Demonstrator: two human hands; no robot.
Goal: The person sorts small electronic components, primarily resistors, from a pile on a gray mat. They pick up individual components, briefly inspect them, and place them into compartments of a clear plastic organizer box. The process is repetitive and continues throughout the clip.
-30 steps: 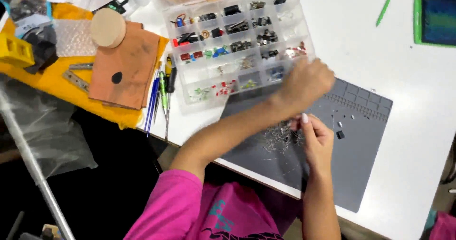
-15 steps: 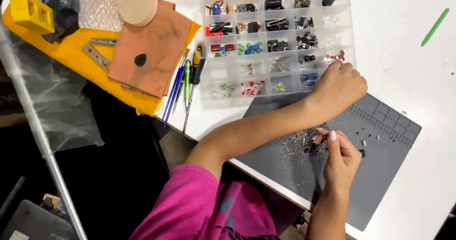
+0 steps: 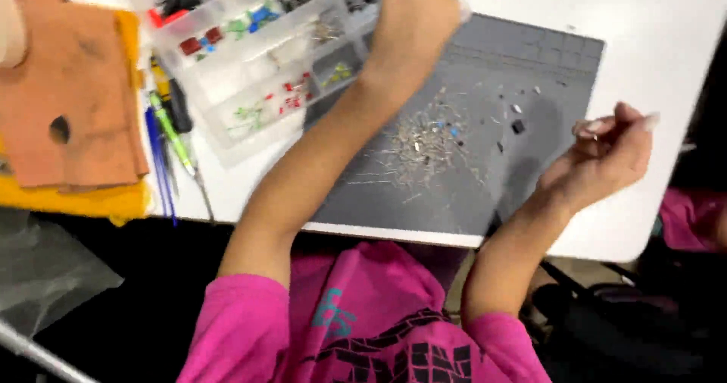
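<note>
A white table (image 3: 651, 19) holds a grey work mat (image 3: 530, 72). At ten o'clock from the mat lies a clear compartment box (image 3: 250, 87), many cells already holding sorted parts. A pile of small wire-legged components (image 3: 424, 144) remains unsorted mid-mat. The left hand (image 3: 413, 23) reaches into the box, its grip hidden. The right hand (image 3: 606, 152), at three o'clock, seems pinched, perhaps on a tiny part.

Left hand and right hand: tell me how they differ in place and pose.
The left hand reaches up over the clear compartment box; the right hand hovers by the grey mat's right edge. The left hand shows its back, fingers down; the right is raised with fingertips pinched together. Both are bare.
</note>
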